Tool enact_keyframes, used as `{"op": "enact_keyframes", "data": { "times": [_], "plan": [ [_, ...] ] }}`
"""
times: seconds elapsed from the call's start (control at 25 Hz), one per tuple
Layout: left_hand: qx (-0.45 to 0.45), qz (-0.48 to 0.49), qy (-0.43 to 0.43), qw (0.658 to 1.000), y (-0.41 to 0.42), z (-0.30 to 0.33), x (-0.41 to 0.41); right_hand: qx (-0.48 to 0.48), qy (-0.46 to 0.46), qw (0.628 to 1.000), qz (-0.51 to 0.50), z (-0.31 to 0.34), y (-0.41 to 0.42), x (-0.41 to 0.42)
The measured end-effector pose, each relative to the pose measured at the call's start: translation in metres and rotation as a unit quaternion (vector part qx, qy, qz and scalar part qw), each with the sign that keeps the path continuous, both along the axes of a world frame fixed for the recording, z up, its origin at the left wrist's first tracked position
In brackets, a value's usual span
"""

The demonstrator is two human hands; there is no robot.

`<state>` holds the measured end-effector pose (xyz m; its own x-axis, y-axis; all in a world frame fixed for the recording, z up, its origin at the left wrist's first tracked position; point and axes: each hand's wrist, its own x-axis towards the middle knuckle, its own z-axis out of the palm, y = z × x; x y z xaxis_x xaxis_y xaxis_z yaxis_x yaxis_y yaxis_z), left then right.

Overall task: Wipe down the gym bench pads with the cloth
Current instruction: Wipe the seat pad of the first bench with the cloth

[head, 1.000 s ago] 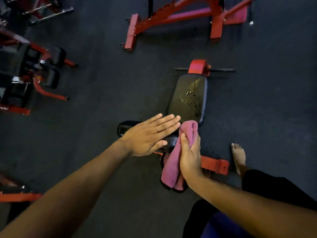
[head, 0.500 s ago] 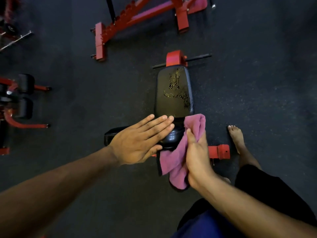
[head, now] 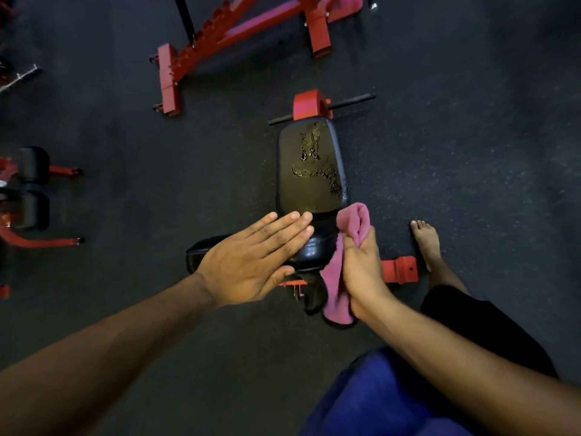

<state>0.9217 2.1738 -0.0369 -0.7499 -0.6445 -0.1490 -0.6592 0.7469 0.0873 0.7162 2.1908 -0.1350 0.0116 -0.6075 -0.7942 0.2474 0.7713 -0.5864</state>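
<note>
A black gym bench on a red frame stands on the dark floor below me. Its long pad (head: 309,174) has cracked, worn patches near the far end. A shorter black pad (head: 309,251) lies crosswise nearer to me. My left hand (head: 251,262) lies flat with straight fingers over the left part of that near pad. My right hand (head: 361,265) grips a folded pink cloth (head: 352,225) at the near pad's right end; the cloth's lower part hangs down beside my wrist.
A red rack frame (head: 239,36) lies on the floor beyond the bench. Red and black machine parts (head: 28,196) sit at the left edge. My bare foot (head: 426,243) stands right of the bench, next to a red frame foot (head: 404,269).
The view has swung, so the bench now sits straighter and nearer the middle. The cloth has bunched up tighter in my right hand at the pad's right end. My left hand stays flat.
</note>
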Motion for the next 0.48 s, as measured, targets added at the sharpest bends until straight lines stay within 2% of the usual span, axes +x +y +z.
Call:
{"op": "enact_keyframes", "data": {
  "times": [0.08, 0.2, 0.36, 0.48],
  "plan": [
    [0.001, 0.000, 0.001, 1.000, 0.000, 0.000, -0.001, -0.021, 0.009, 1.000, 0.021, -0.011, -0.008, -0.002],
    [0.006, 0.002, -0.001, 1.000, 0.002, 0.001, -0.001, -0.027, 0.057, 0.994, 0.088, -0.062, -0.034, -0.010],
    [0.000, -0.029, -0.021, 0.999, 0.000, -0.001, 0.000, 0.041, 0.122, 0.989, 0.068, -0.091, -0.037, -0.051],
    [0.017, -0.029, -0.026, 0.999, -0.002, -0.003, 0.002, 0.055, 0.043, 0.996, 0.057, -0.097, -0.038, -0.042]
  ]
}}
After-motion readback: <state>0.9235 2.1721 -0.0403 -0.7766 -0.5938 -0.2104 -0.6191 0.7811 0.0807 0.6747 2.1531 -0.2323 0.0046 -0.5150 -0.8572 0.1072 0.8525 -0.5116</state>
